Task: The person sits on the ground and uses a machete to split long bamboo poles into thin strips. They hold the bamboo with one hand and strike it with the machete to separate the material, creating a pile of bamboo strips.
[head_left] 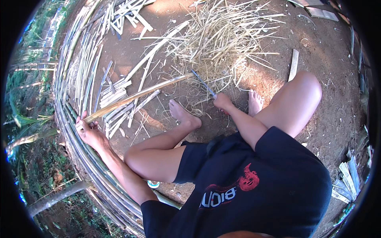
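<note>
My left hand is closed round the near-left end of a long split bamboo strip. The strip slants away to the right, and its far end lies near the shavings. In my right hand is the handle of a knife with a long narrow blade. The blade points up and to the left, its tip close to the strip's far end; whether the two touch I cannot tell. A heap of thin bamboo shavings spreads on the ground beyond both hands.
Short cut bamboo pieces lie stacked under the strip. Long bamboo poles run along the left side, with plants beyond. A flat bamboo slat rests by my right knee. My bare feet stand on the dirt.
</note>
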